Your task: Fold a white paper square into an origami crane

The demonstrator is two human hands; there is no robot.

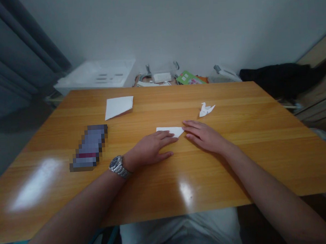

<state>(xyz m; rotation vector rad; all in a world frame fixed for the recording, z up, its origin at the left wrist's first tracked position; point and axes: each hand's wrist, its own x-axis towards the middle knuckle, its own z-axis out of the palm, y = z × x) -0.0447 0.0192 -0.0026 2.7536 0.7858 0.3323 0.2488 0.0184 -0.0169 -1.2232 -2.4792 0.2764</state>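
Note:
A small folded piece of white paper (177, 130) lies flat on the wooden table (161, 192), its tip pointing right. My left hand (153, 146), with a metal watch (119, 166) on the wrist, rests across the paper's near left part with fingers stretched out. At the paper's right tip is my right hand (205, 136), its fingers extended and slightly apart, the fingertips touching or just beside the tip. Part of the paper is hidden under my left fingers. Beyond my right hand stands a white folded paper bird (205, 109).
A larger white paper sheet (119, 107) lies at the back left, its lower edge slightly raised. A pixelated phone-like object (89, 146) is left of my left hand. Behind the table's far edge are a white plastic tray (94, 74), a green booklet (189, 78) and dark cloth (276, 78).

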